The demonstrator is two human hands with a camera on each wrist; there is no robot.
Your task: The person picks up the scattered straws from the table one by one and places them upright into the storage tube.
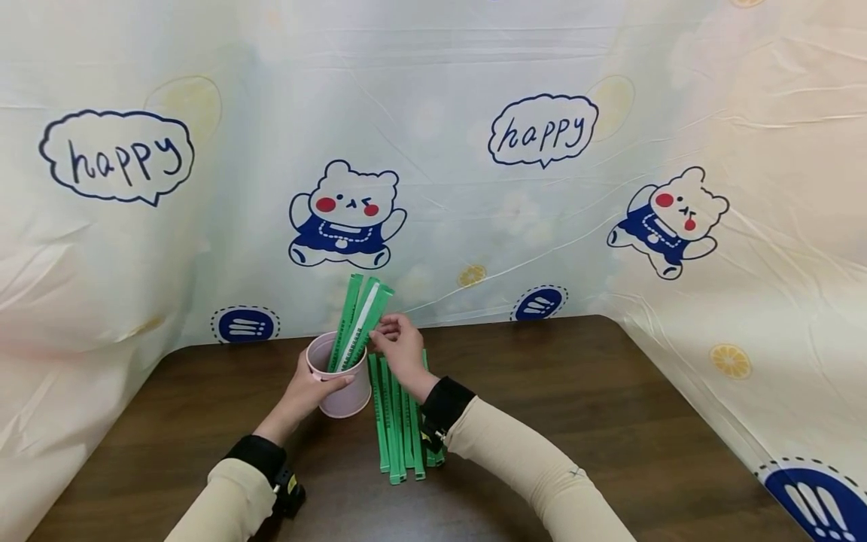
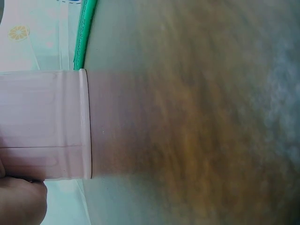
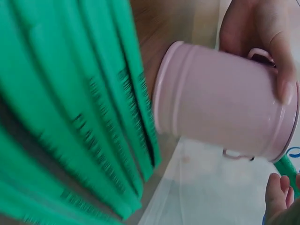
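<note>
A pink bucket (image 1: 345, 391) with small side handles stands on the table, and my left hand (image 1: 308, 388) grips it, thumb over the near rim. Several slim green stick packets (image 1: 352, 316) with dark lettering lean to the right inside it; one shows a white stripe. My right hand (image 1: 401, 350) is just right of the rim, its thumb and fingertips pinching the edge of the rightmost packet. In the right wrist view, those fingers (image 3: 276, 192) meet a green packet (image 3: 287, 168) at the bucket's mouth. The bucket also fills the left of the left wrist view.
More green stick packets (image 1: 396, 429) lie side by side on the dark wooden table (image 1: 576, 399), right of the bucket and under my right wrist. A printed cloth (image 1: 440, 150) with bears and lettering hangs behind and around the table.
</note>
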